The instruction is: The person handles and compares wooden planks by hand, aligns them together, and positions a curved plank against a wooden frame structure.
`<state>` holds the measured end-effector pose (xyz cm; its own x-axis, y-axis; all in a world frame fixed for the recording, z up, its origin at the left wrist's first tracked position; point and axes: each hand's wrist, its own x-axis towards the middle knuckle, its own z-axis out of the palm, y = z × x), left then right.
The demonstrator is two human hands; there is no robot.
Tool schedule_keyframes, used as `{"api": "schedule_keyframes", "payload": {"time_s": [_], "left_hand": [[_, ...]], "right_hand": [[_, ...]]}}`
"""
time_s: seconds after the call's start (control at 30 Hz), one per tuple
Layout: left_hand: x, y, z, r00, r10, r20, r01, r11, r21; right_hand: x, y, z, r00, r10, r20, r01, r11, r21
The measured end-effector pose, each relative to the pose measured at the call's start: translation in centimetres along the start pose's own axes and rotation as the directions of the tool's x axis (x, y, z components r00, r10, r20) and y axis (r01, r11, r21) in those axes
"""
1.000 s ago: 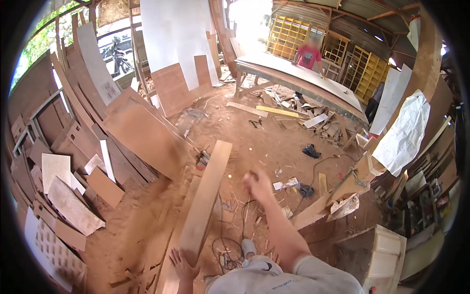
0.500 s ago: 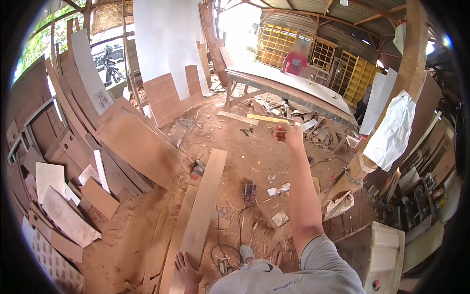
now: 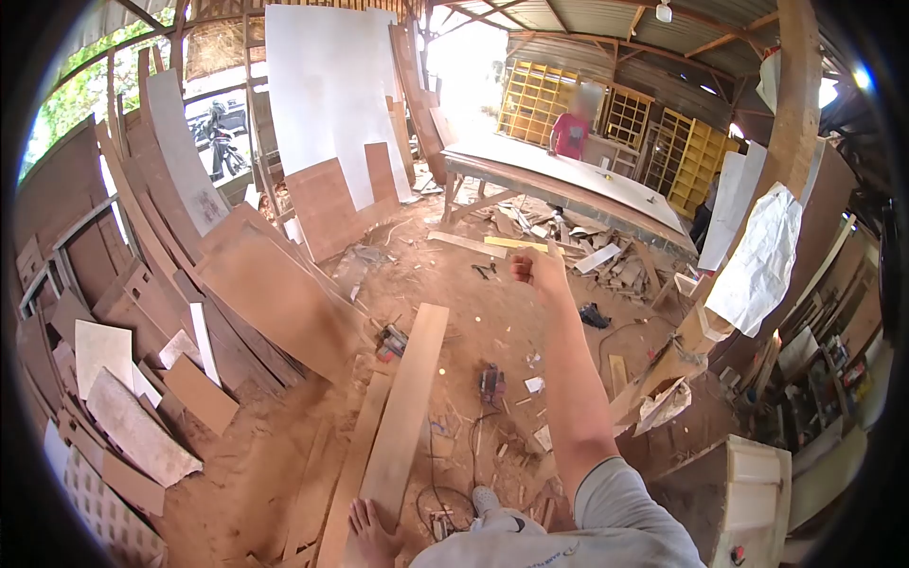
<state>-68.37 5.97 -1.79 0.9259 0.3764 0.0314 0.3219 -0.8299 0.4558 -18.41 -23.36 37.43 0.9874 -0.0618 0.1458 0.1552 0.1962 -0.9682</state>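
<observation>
My left hand [image 3: 375, 533] lies flat with its fingers spread on a long, pale wooden plank [image 3: 412, 398] near the bottom of the view. A second plank [image 3: 358, 445] runs alongside it on the left. My right arm is stretched forward, and my right hand [image 3: 537, 269] is raised in the air over the floor, its fingers curled in. Nothing sticks out of that hand. Beyond it, a yellow strip of wood [image 3: 507, 243] lies on the ground, overlapped by the hand in the view.
A corded power tool [image 3: 491, 383] sits on the dirt floor among scraps. Sheets and boards [image 3: 275, 284] lean along the left. A large worktable [image 3: 568, 180] stands at the back, with a person [image 3: 571, 135] behind it. A wooden post [image 3: 791, 123] and cabinet [image 3: 753, 492] are on the right.
My right hand has moved left and slightly lower, its fingers still curled. My left hand stays on the plank. The whole view has shifted a little as my head moved.
</observation>
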Motion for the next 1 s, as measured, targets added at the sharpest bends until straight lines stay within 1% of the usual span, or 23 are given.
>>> {"api": "schedule_keyframes", "payload": {"time_s": [0.1, 0.17, 0.2, 0.3, 0.33, 0.4, 0.47, 0.57, 0.6, 0.7, 0.77, 0.83, 0.93, 1.0], "left_hand": [[0.7, -1.0, 1.9, 0.996, -0.014, -0.091, 0.012, 1.000, -0.021], [0.8, -0.3, 1.1, 0.996, -0.030, -0.080, 0.026, 0.999, -0.046], [0.9, 0.0, 0.5, 0.997, -0.037, -0.073, 0.033, 0.998, -0.057], [0.8, 0.9, -1.2, 1.000, -0.006, 0.004, 0.007, 0.999, -0.034], [0.8, 0.8, -0.9, 1.000, -0.003, -0.016, 0.002, 0.999, -0.034], [1.0, 0.4, 0.0, 0.998, 0.006, -0.067, -0.008, 0.999, -0.034], [1.3, 0.5, 0.3, 0.998, -0.007, -0.058, 0.005, 0.999, -0.035], [1.3, 0.7, 0.2, 0.999, -0.010, -0.054, 0.009, 1.000, -0.014], [1.3, 0.8, 0.3, 0.998, -0.009, -0.059, 0.009, 1.000, -0.005], [1.4, 0.9, 0.6, 0.994, 0.016, -0.105, -0.010, 0.999, 0.054], [1.9, 0.5, 1.6, 0.994, -0.027, -0.105, 0.029, 0.999, 0.014], [1.5, 0.2, 1.7, 0.994, -0.051, -0.098, 0.050, 0.999, -0.009], [1.6, 0.2, 1.8, 0.993, -0.048, -0.109, 0.046, 0.999, -0.019], [1.5, -0.7, 2.8, 0.993, -0.040, -0.108, 0.039, 0.999, -0.005]], "right_hand": [[0.0, -0.3, 0.0, 1.000, 0.008, -0.021, -0.008, 1.000, -0.006], [-0.1, -1.2, -0.2, 0.999, -0.006, -0.042, 0.005, 0.999, -0.035], [1.2, -1.0, -1.4, 0.999, -0.026, -0.029, 0.025, 0.999, -0.026], [3.5, -2.4, -4.7, 0.986, -0.134, -0.098, 0.135, 0.991, 0.003], [3.8, -3.4, -5.6, 0.969, -0.182, -0.169, 0.182, 0.983, -0.019], [4.0, -5.3, -7.3, 0.905, -0.320, -0.279, 0.298, 0.947, -0.122], [5.6, -6.2, -10.6, 0.870, -0.385, -0.309, 0.381, 0.922, -0.075], [6.8, -8.1, -13.1, 0.844, -0.355, -0.402, 0.329, 0.935, -0.136], [6.5, -8.5, -12.2, 0.852, -0.330, -0.408, 0.291, 0.944, -0.154], [4.9, -8.4, -5.2, 0.913, -0.392, -0.115, 0.334, 0.878, -0.342], [2.8, -7.4, 1.3, 0.933, -0.352, 0.077, 0.354, 0.856, -0.376], [1.2, -6.4, 6.5, 0.919, -0.324, 0.224, 0.386, 0.853, -0.351], [0.0, -5.0, 11.3, 0.927, -0.295, 0.230, 0.345, 0.913, -0.218], [-0.3, -3.7, 11.7, 0.923, -0.288, 0.255, 0.344, 0.915, -0.213]]}}
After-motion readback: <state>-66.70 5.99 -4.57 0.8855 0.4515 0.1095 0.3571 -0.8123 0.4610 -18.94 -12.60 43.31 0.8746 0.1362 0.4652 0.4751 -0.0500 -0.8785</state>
